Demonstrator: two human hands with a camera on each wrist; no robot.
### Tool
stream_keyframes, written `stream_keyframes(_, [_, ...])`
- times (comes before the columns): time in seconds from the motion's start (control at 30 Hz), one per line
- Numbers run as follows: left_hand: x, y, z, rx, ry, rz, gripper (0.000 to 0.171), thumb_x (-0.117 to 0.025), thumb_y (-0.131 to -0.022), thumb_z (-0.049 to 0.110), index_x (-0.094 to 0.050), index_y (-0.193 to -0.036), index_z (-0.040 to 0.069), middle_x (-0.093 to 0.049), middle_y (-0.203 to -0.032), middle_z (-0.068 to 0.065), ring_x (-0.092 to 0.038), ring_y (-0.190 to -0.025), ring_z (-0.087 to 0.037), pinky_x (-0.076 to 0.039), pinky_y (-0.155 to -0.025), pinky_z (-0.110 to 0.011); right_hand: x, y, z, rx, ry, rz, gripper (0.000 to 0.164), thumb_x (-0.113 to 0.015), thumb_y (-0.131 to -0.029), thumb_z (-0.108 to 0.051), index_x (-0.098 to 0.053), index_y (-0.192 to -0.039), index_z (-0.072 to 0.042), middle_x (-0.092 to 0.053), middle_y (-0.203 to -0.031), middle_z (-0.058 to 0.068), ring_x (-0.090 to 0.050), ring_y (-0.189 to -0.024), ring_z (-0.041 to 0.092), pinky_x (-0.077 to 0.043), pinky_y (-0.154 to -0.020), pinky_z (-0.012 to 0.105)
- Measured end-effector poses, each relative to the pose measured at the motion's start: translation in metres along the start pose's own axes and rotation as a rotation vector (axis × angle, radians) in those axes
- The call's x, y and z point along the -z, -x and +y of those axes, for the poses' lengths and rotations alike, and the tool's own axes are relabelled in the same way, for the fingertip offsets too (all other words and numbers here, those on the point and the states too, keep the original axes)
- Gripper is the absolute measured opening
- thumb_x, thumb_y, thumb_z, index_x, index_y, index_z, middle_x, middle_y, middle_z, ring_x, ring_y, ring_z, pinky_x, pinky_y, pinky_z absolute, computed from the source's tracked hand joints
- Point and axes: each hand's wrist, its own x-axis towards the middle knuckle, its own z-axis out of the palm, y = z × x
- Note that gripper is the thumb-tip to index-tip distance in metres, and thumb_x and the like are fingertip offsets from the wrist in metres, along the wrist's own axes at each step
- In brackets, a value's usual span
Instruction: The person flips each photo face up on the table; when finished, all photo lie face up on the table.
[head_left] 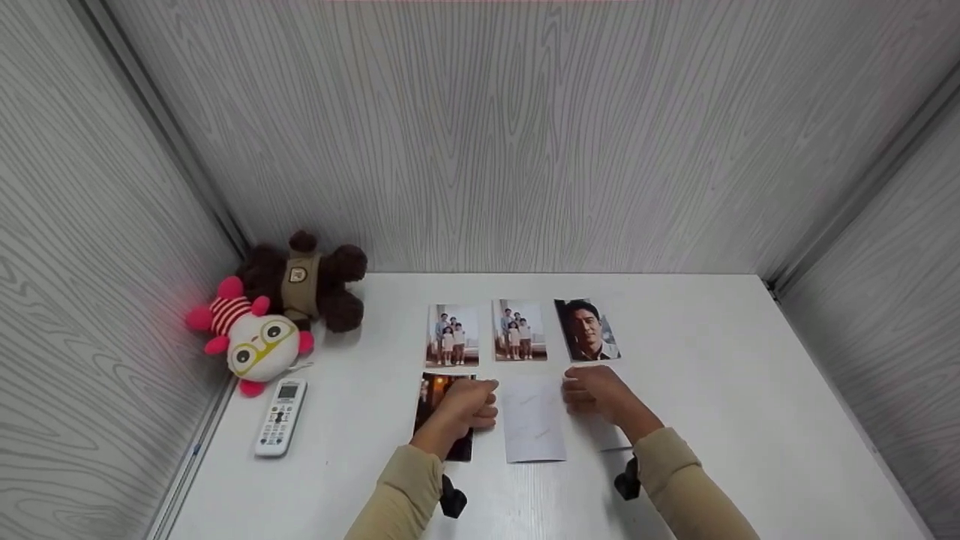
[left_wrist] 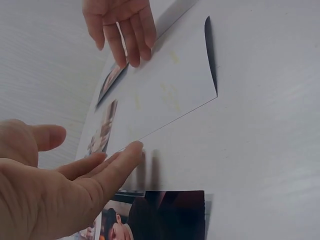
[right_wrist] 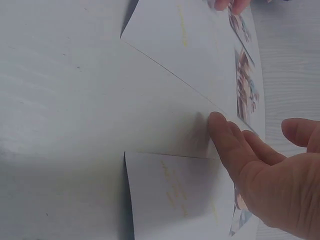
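Observation:
A photo lying white side up (head_left: 534, 431) is between my two hands, its near edge curling slightly off the table. My left hand (head_left: 466, 405) is at its left edge, fingers extended and fingertips right at the border in the left wrist view. Under that wrist lies a dark photo (left_wrist: 175, 215) of a person, partly hidden. On the other side, my right hand (head_left: 598, 391) has its straight fingers (right_wrist: 227, 137) close to the right edge. A second white-backed photo (right_wrist: 170, 195) with faint yellow marks lies below this hand, mostly covered in the head view.
Behind the hands are two family photos, one on the left (head_left: 452, 337) and one in the middle (head_left: 519, 331), and a portrait photo (head_left: 588, 331). At left sit a brown plush bear (head_left: 341, 289), a pink-and-white plush toy (head_left: 259, 346) and a white remote control (head_left: 281, 418). Grey panels enclose the table.

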Motion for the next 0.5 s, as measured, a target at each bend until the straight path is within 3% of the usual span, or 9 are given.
stream_keyframes(0.13, [-0.004, -0.001, -0.002, 0.029, 0.032, -0.025, 0.059, -0.053, -0.104, 0.021, -0.035, -0.150, -0.011, -0.045, -0.147, -0.037, -0.055, -0.129, -0.051, -0.053, -0.101, -0.057, -0.004, 0.000, 0.001, -0.023, -0.025, -0.016, 0.044, -0.056, -0.103, -0.023, -0.053, -0.137, 0.005, -0.063, -0.127, 0.023, -0.069, -0.102, 0.027, -0.060, -0.087, 0.041])
stream_keyframes(0.33, [-0.007, -0.002, -0.003, 0.052, 0.122, -0.028, 0.061, -0.052, -0.104, 0.022, -0.030, -0.153, -0.008, -0.034, -0.154, -0.038, -0.042, -0.139, -0.054, -0.047, -0.106, -0.063, -0.009, 0.000, 0.001, -0.035, -0.046, -0.054, 0.050, -0.056, -0.103, -0.028, -0.049, -0.143, 0.001, -0.058, -0.132, 0.021, -0.063, -0.105, 0.025, -0.058, -0.088, 0.042])
stream_keyframes(0.5, [-0.007, -0.001, -0.003, 0.027, 0.172, 0.013, 0.063, -0.053, -0.103, 0.021, -0.028, -0.152, -0.009, -0.029, -0.157, -0.037, -0.032, -0.146, -0.052, -0.041, -0.111, -0.064, -0.014, 0.000, -0.002, 0.020, -0.062, -0.058, 0.058, -0.052, -0.105, -0.027, -0.035, -0.152, 0.003, -0.041, -0.152, 0.031, -0.052, -0.131, 0.037, -0.052, -0.102, 0.051])
